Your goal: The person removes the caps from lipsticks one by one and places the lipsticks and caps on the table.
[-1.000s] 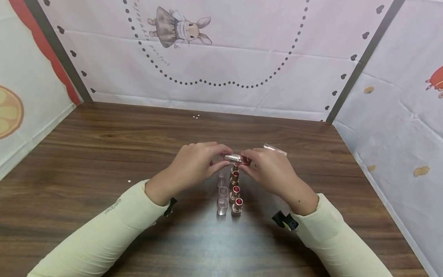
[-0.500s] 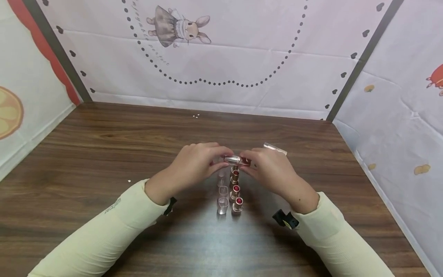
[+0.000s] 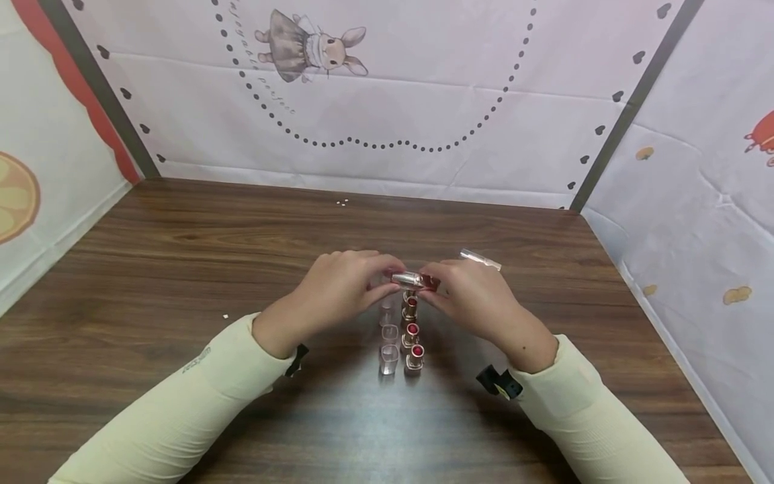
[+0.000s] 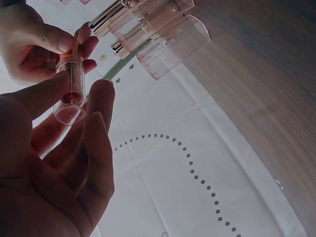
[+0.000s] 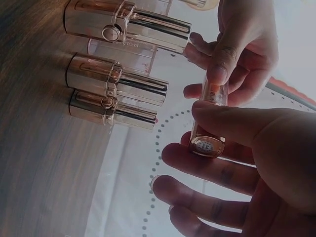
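Above the table, both hands hold one lipstick (image 3: 406, 279) sideways between them. My left hand (image 3: 338, 290) pinches its clear cap end with thumb and fingers. On the other end, my right hand (image 3: 480, 296) grips the base, whose round label shows in the right wrist view on the lipstick's bottom (image 5: 207, 146). The left wrist view shows dark red inside the clear cap (image 4: 70, 111). Below the hands stand several uncapped lipsticks (image 3: 414, 361) in a row, red tips up. Alongside on their left runs a row of clear caps (image 3: 389, 361); the far ones are partly hidden by the hands.
A clear, slim piece (image 3: 480, 259) lies behind the right hand. Small white bits (image 3: 342, 203) lie near the back edge of the brown wooden table (image 3: 211, 255), and another white bit (image 3: 226, 316) lies at left. Printed cloth walls (image 3: 411, 121) stand around the table.
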A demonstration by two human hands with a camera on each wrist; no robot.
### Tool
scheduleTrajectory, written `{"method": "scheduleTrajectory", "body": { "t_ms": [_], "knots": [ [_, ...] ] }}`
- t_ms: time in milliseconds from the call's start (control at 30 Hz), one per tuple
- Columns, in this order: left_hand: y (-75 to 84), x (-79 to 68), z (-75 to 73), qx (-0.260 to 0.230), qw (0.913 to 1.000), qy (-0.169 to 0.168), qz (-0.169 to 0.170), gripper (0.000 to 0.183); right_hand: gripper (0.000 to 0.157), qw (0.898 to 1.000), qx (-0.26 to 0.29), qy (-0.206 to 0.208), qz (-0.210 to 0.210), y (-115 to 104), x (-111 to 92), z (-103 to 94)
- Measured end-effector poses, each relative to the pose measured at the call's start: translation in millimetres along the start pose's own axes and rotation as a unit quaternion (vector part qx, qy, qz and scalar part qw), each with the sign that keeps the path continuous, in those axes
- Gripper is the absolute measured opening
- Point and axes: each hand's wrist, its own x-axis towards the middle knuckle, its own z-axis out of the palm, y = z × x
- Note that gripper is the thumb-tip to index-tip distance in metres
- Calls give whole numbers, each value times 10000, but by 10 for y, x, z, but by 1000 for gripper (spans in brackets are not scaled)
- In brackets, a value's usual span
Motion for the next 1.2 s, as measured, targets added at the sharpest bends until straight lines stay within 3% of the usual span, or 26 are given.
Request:
{"method": "scheduleTrajectory", "body": {
  "t_ms": [533, 867, 1200],
  "knots": [
    [-24, -20, 27, -85, 9997, 22, 223, 23, 15, 9998, 31, 100, -155, 15, -2, 12],
    [-25, -9, -4, -175, 9996, -156, 143, 23, 19, 10000, 36, -12, -45, 8, 6, -4],
    [-5, 1, -6, -86, 9997, -244, -35, 23, 8, 10000, -65, 12, -46, 25, -7, 12]
  ]
}}
